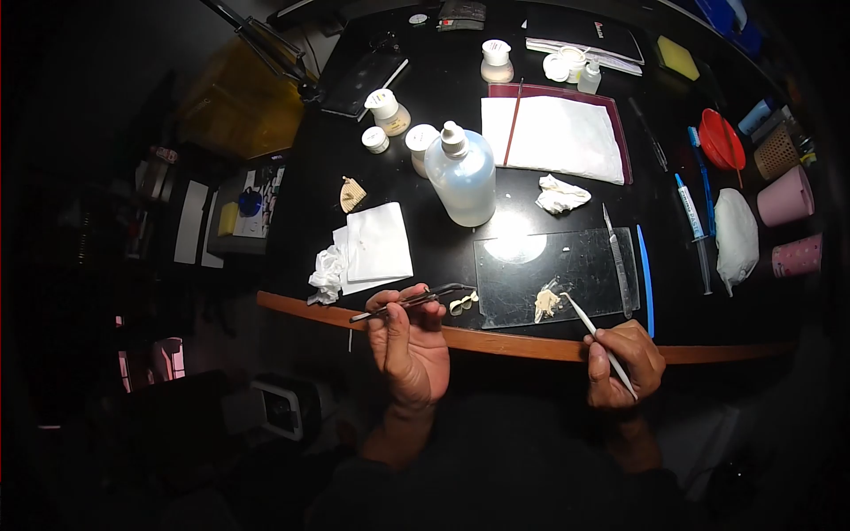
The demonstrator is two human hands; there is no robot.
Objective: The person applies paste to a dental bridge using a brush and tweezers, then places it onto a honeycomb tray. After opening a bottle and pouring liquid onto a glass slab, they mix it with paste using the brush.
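Observation:
Dark tweezers are pinched in my left hand, palm up over the table's front edge, their tips pointing right, close to some small cream pieces. My right hand grips a thin white tool. The tip of that tool touches or hovers just over a beige paste heap on a dark glass plate. Whether the tweezers hold anything is too small to tell. On the plate's right side lies a metal scalpel-like knife.
A large clear bottle stands behind the plate. White paper squares and crumpled tissue lie at left. A blue strip, a syringe and pink cups are at right. Small jars stand farther back.

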